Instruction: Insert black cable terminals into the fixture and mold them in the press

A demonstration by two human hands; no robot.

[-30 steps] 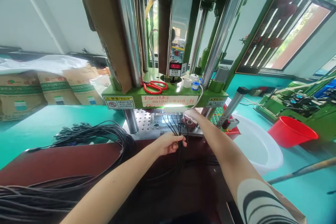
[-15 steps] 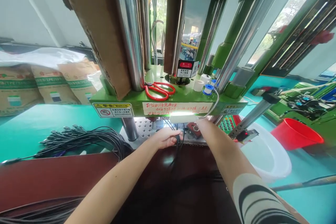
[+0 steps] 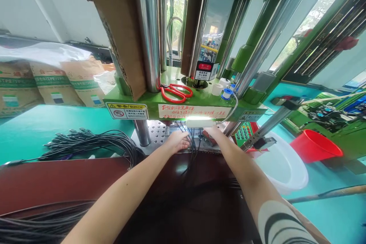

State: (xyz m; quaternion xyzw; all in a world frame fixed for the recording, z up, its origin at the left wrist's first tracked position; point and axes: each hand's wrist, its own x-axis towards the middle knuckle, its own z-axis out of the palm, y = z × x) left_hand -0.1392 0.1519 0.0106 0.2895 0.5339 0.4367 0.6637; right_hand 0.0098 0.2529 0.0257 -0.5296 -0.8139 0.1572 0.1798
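My left hand (image 3: 177, 141) reaches under the green press head (image 3: 183, 107) and is closed on a bunch of thin black cables (image 3: 192, 143) that run onto the perforated metal mould plate (image 3: 156, 131). My right hand (image 3: 213, 131) is pushed further in beside it, right under the lit lamp strip (image 3: 200, 122); its fingers are hidden. The cables hang down over the dark red bench front (image 3: 57, 179).
Red scissors (image 3: 175, 90) and small tape rolls (image 3: 221, 89) lie on the press head. A pile of black cables (image 3: 94, 143) lies left, sacks (image 3: 51, 87) behind. A white basin (image 3: 281, 164), red bucket (image 3: 314, 146) and a keypad (image 3: 244, 133) are right.
Both hands have moved forward, deeper under the press head. My left hand slid up along the cable bunch to the mould plate. The view has shifted closer to the machine.
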